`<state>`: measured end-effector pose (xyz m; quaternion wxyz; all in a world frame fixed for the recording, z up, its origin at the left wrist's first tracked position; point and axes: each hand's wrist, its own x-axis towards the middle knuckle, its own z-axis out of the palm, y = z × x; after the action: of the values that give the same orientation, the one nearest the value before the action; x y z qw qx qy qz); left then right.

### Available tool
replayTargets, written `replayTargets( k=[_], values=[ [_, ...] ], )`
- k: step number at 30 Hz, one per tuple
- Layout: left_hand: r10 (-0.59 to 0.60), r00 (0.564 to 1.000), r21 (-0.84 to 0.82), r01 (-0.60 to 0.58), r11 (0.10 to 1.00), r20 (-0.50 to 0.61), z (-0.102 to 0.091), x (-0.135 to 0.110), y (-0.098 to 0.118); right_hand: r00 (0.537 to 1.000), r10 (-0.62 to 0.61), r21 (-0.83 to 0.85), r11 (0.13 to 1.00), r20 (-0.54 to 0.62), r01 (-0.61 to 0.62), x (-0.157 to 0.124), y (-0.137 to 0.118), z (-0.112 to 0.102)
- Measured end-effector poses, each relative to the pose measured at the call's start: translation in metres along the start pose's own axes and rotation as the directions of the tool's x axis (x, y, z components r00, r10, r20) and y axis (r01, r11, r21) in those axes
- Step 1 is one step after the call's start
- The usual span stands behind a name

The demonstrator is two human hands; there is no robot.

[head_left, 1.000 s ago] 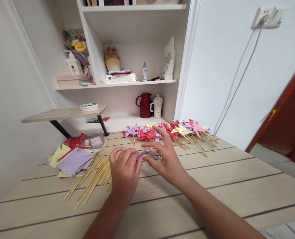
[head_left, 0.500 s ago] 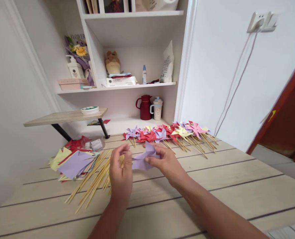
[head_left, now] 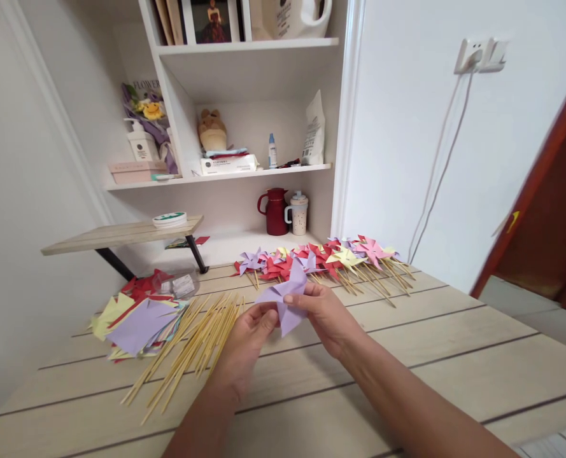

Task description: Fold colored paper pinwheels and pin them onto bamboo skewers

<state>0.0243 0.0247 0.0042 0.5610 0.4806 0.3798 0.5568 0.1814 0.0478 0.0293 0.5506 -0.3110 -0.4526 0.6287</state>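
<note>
A lilac paper pinwheel head [head_left: 285, 298] is held up over the wooden table [head_left: 407, 362] between both hands. My left hand [head_left: 245, 340] pinches its lower left edge. On the other side, my right hand [head_left: 325, 313] grips the middle with thumb and fingers closed. A loose bundle of bamboo sticks [head_left: 191, 340] lies just left of my left hand. Behind the hands, a row of finished pinwheels [head_left: 321, 257] in red, lilac, yellow and pink lies on sticks.
A heap of coloured paper squares [head_left: 134, 315] sits at the table's left, with a clear plastic box [head_left: 180, 283] behind it. A small raised shelf [head_left: 120, 232] stands at the back left. Wall shelves hold a red jug [head_left: 275, 211], a cup and bottles.
The lilac paper was lifted off the table and now shows folded pinwheel points between both hands. The hands drew closer to me; the view tilted slightly down.
</note>
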Motion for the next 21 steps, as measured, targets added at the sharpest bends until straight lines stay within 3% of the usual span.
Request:
replayTargets(
  k=[8, 14, 21],
  values=[
    [0.063, 0.998, -0.007, -0.063, 0.998, -0.022, -0.003, 0.002, 0.001, 1.000, -0.019, -0.057, 0.998, -0.017, 0.018, 0.001, 0.001, 0.003],
    [0.076, 0.986, 0.011, -0.075, 0.997, -0.151, 0.001, 0.002, 0.005, 1.000, 0.005, -0.098, 0.995, -0.007, -0.006, 0.000, 0.004, 0.005],
    [0.166, 0.962, 0.171, -0.129, 0.977, -0.218, 0.007, 0.001, 0.010, 0.998, 0.056, -0.082, 0.995, 0.024, -0.054, 0.000, 0.007, 0.004]
  ],
)
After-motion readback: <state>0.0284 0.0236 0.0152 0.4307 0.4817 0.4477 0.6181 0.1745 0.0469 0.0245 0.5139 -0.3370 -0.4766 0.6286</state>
